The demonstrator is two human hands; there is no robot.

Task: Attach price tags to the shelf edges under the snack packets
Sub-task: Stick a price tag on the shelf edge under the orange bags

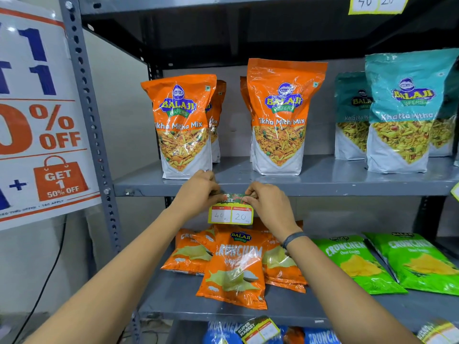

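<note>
A yellow price tag (231, 214) with "40" and "20" written on it hangs from the front edge of the grey shelf (323, 188), below two orange Tikha Mitha Mix packets (182, 125). My left hand (198, 192) pinches the tag's upper left corner against the edge. My right hand (268, 207) pinches its upper right corner. The tag's dark top strip is partly hidden by my fingers.
Teal Khatta Mitha packets (402, 115) stand to the right on the same shelf. Orange (233, 266) and green Crunchem packets (360, 264) lie on the shelf below. Other tags hang at the top right (377, 3) and lower shelf (258, 330). A sale poster (37, 120) covers the left upright.
</note>
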